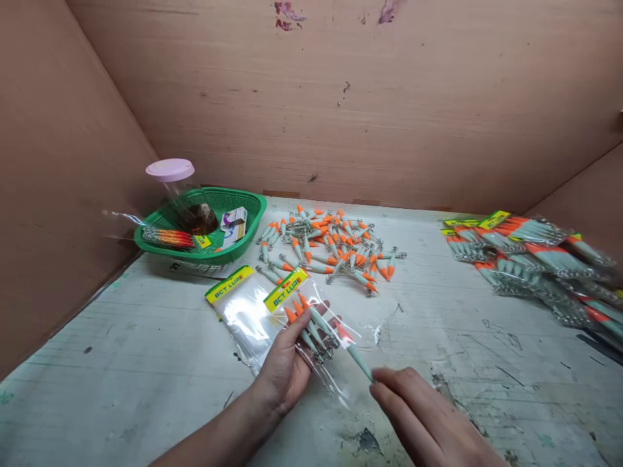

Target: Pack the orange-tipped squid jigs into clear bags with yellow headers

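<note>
Right hand (413, 405), nearest, lower right of bag (316, 292): fingertips pinching lure (359, 360), its tip overlapping bag; misaimed, could snag plastic. Spare bags (241, 308), left of bag: nudged, could slide. Left hand (286, 363), beneath bag: thumb clamping bagged lures (322, 322); slackened, could spill them.

A clear plastic packet with a yellow "BCT LURE" header (286, 290) tilts at near centre, header far left, cradling several slim pale-green lures with orange tips (318, 320), tips headerward. A single orange-tipped, pale-green lure (359, 359) slants at its right edge, tip far left; whether inside is unclear.
</note>
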Demonstrator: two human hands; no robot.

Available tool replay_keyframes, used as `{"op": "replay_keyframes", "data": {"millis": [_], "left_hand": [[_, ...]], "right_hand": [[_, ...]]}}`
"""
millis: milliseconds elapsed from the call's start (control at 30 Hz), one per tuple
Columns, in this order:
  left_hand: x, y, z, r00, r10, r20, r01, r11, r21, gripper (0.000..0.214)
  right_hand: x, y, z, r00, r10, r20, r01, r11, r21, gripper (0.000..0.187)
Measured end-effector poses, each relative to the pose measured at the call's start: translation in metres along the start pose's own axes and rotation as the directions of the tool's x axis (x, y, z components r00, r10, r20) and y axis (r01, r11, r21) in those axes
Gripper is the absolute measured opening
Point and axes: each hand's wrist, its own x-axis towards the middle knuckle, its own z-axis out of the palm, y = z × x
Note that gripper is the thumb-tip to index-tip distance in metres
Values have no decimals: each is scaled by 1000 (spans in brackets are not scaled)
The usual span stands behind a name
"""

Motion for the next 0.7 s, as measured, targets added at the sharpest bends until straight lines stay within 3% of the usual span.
{"op": "replay_keyframes", "data": {"millis": [133,300,467,700], "left_hand": [[-4,-2,2,997,-38,64,40,999,-25,35],[-7,-3,2,993,-81,83,89,992,-87,36],[-9,-2,4,996,-79,43,83,989,-125,41],[-12,-9,3,989,-109,95,116,991,-73,31]], "right_hand": [[2,-2,23,979,93,-179,-93,996,9,35],[-2,-4,42,949,184,-258,-165,982,91,31],[-4,-7,45,938,168,-305,-150,985,81,30],[2,-7,45,921,166,-351,-103,976,191,25]]}}
